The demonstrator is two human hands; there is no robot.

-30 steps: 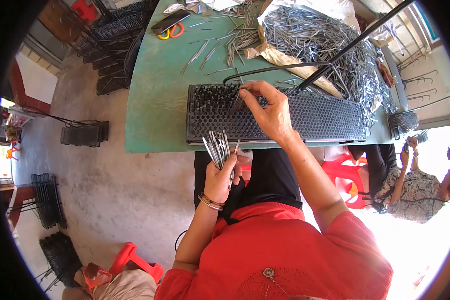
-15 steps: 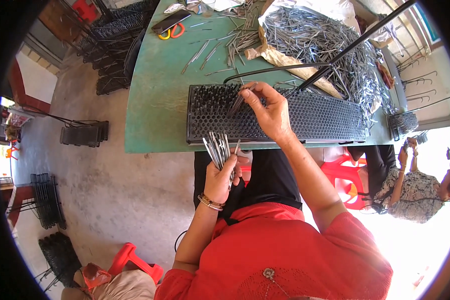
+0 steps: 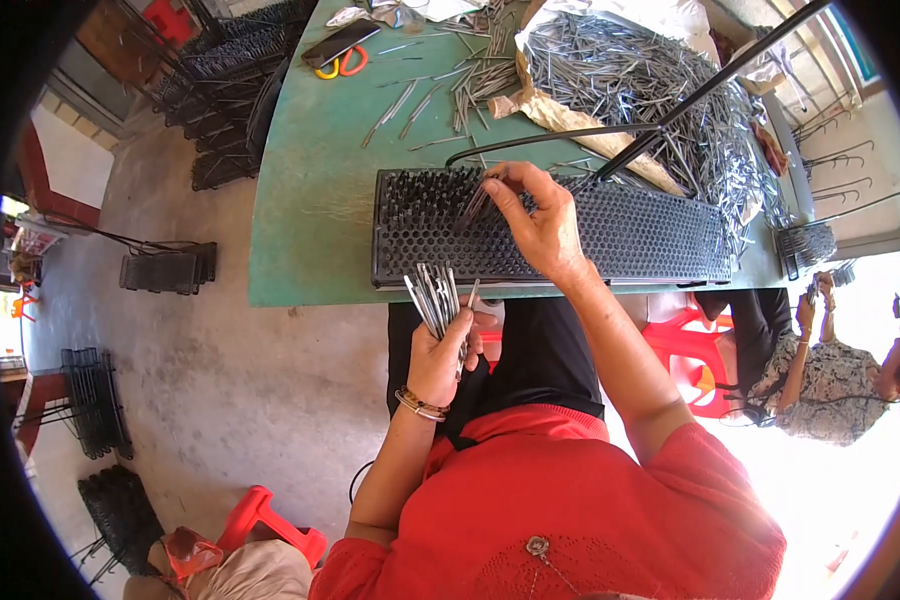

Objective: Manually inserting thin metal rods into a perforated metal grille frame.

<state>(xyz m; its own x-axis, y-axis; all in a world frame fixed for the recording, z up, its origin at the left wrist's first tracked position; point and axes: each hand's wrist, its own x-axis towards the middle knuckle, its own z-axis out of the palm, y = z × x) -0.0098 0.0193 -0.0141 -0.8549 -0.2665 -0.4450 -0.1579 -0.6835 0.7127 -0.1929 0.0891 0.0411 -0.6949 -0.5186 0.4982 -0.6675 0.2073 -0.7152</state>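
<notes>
My left hand [image 3: 438, 362] is closed around a bundle of thin metal rods [image 3: 434, 298], their ends fanning upward in front of the table edge. Over the black perforated rack [image 3: 650, 238], my right hand [image 3: 545, 230] pinches a thin metal rod [image 3: 476, 204] between thumb and fingers. It slants down to the rack's holes, but whether its tip sits in one I cannot tell. Several rods [image 3: 415, 195] stand upright in the left part of the rack. The honeycomb holes to the right show no rods.
Behind the rack lies a large heap of metal rods [image 3: 630, 75] on brown paper [image 3: 570, 135]. A black metal frame [image 3: 660, 128] rises over it. Loose rods, scissors [image 3: 352, 62] and a phone [image 3: 342, 42] lie on the green table [image 3: 315, 190]. Another person [image 3: 825, 385] sits at the right.
Almost nothing differs. My right hand has shifted very slightly over the rack, still pinching the rod; my left hand keeps its bundle in place.
</notes>
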